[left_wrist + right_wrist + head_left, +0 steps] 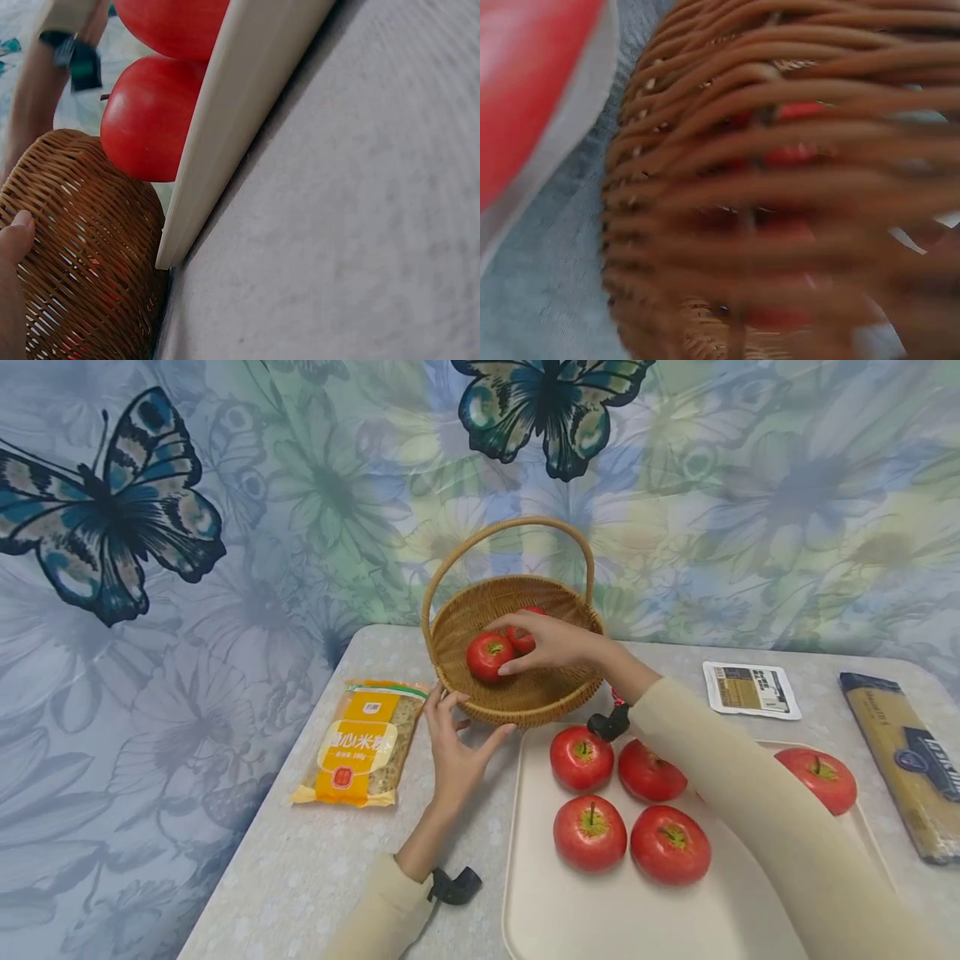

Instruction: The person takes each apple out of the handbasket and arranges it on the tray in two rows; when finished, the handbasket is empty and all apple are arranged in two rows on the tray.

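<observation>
A wicker basket (525, 706) with an arched handle stands at the back of the table, its opening facing me. In it lie red apples (487, 658), partly covered by my right hand (558, 643). That hand reaches in over the right rim, thumb and fingers curved around an apple (521, 641). My left hand (456, 760) holds the basket's front-left rim, and in the left wrist view its thumb (19, 236) presses on the woven wall. The right wrist view shows mostly the blurred weave (780, 172), with red showing through.
Right of the left hand lies a cream tray (513, 893) bearing several red apples (590, 833), partly under the right forearm. A yellow food bag (360, 743) lies left of the basket. Further right are a white flat packet (750, 690) and a long brown package (903, 760).
</observation>
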Available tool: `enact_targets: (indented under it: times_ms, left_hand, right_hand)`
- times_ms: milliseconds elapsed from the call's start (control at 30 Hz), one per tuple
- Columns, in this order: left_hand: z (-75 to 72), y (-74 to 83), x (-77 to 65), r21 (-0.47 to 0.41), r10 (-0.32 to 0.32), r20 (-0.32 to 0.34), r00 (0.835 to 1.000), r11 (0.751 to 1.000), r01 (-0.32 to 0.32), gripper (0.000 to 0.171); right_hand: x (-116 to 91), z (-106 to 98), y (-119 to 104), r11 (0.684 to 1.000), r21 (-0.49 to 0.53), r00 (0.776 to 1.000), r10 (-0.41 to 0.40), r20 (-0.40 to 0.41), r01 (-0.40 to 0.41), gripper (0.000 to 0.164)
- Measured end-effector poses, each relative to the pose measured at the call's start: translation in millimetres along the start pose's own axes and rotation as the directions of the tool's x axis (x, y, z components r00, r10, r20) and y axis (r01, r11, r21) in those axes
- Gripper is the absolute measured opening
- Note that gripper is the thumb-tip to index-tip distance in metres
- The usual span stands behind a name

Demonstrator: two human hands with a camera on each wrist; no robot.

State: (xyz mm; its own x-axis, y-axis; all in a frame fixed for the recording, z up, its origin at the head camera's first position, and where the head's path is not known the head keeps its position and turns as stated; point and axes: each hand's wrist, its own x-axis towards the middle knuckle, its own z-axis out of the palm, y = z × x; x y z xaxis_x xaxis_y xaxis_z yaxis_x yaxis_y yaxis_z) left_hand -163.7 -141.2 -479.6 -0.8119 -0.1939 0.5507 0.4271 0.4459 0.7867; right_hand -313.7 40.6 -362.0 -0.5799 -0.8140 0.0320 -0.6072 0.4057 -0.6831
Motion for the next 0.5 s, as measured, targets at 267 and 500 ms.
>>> enact_targets:
  times_ms: [267, 500]
  left_hand:
    - [3.6, -1.0, 1.4, -0.013, 0.011, 0.001, 1.0, 1.0, -0.011, 0.068]
    - [0.8, 0.3, 1.1, 0.01, 0.011, 0.001, 1.0, 1.0, -0.011, 0.069]
  right_hand:
    - [29.9, 12.0, 12.6, 0.997, -0.069, 0.998, 0.048, 0.035, -0.046, 0.07]
    - [39.5, 22.8, 22.4, 0.991, -0.092, 0.987, 0.109, 0.115, -0.099, 0.072]
